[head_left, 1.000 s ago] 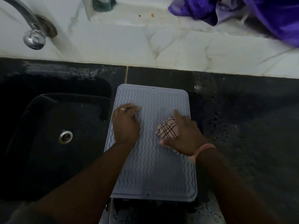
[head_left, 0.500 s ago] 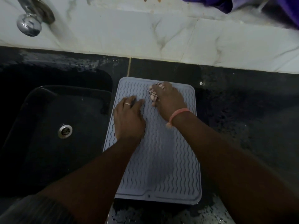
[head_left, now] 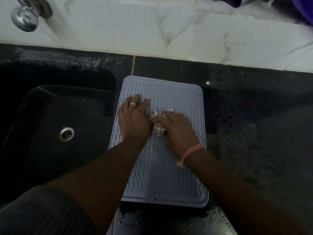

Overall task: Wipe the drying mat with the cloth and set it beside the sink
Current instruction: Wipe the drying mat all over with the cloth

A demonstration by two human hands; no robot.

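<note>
Your left hand [head_left: 133,119] lies flat, palm down and fingers spread, holding nothing, pressed on the pale blue ribbed silicone drying mat [head_left: 169,175]. Just right of it, almost touching, your right hand [head_left: 179,133] is closed over a bunched white cloth with dark checked lines [head_left: 158,128], pressing it onto the mat's upper middle. The mat extends from beyond both hands back under your forearms, flat on the wet black stone counter [head_left: 254,133]. The black sink basin [head_left: 50,133] sits just left of your left hand.
</note>
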